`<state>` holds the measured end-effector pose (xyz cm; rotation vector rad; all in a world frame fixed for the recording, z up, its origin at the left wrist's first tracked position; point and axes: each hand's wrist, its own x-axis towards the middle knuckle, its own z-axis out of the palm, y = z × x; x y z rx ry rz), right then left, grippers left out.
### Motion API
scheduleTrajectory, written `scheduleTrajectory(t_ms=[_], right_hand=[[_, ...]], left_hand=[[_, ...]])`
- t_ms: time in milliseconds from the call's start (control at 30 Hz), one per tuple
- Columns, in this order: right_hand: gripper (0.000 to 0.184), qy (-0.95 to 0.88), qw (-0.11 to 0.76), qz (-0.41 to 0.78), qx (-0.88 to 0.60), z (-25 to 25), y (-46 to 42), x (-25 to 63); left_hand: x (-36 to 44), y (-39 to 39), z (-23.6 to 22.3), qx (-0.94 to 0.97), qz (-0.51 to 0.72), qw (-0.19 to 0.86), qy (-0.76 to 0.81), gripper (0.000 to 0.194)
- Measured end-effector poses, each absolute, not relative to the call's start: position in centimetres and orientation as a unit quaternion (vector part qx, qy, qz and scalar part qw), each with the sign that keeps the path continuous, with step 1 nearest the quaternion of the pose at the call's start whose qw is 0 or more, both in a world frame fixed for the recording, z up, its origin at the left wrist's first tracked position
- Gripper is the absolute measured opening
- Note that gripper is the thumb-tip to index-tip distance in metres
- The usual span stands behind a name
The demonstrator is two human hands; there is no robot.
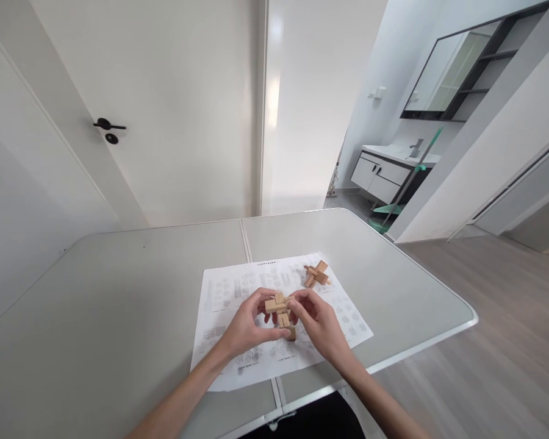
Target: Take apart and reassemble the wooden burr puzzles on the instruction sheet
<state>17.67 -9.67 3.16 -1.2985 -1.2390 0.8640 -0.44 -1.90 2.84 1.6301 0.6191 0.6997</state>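
Note:
My left hand [247,326] and my right hand [318,323] both grip a wooden burr puzzle [280,312] of interlocked light-wood bars, held just above a printed instruction sheet [229,292]. The left fingers curl round its left side and the right fingers pinch its right side. A second, smaller wooden cross puzzle [316,274] lies on the sheet's far right corner, beyond my right hand.
The sheet lies on a grey folding table [119,292] with a seam down its middle. A white door with a black handle [108,127] stands behind the table. To the right, wooden floor and an open bathroom with a vanity [384,171] and a green mop.

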Motion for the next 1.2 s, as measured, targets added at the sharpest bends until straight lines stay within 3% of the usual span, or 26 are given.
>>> scheduleTrajectory(t_ms=[133, 233, 500, 600, 767, 867, 1000, 1200], right_hand=[[0.04, -0.544, 0.524, 0.34, -0.56, 2.9, -9.9, 18.6], [0.029, -0.6, 0.455, 0.271, -0.6, 2.1, -11.0, 19.0], [0.012, -0.684, 0.261, 0.061, -0.678, -0.8, -12.5, 17.7], [0.002, -0.684, 0.252, 0.071, -0.68, -0.1, -12.1, 18.2], [0.018, -0.709, 0.268, 0.141, -0.637, 3.0, -11.9, 20.1], [0.023, -0.732, 0.256, 0.098, -0.624, 4.2, -11.8, 20.4], [0.017, -0.744, 0.234, 0.026, -0.626, 4.3, -11.4, 20.1], [0.016, -0.758, 0.248, 0.011, -0.602, 4.3, -11.5, 19.6]], left_hand=[[-0.7, -1.4, 2.9, 0.634, 0.326, 0.639, 0.288, 0.059], [-0.7, -1.0, 2.9, 0.579, 0.36, 0.657, 0.323, 0.063], [-0.3, -1.4, 2.5, 0.683, 0.342, 0.547, 0.343, 0.062], [-0.4, -1.5, 2.3, 0.716, 0.321, 0.513, 0.348, 0.062], [-0.4, -1.5, 2.2, 0.752, 0.307, 0.47, 0.345, 0.061], [-0.3, -1.6, 2.0, 0.768, 0.305, 0.456, 0.332, 0.06], [-0.3, -1.8, 1.9, 0.786, 0.295, 0.442, 0.315, 0.06], [-0.5, -2.0, 2.5, 0.801, 0.29, 0.437, 0.288, 0.059]])
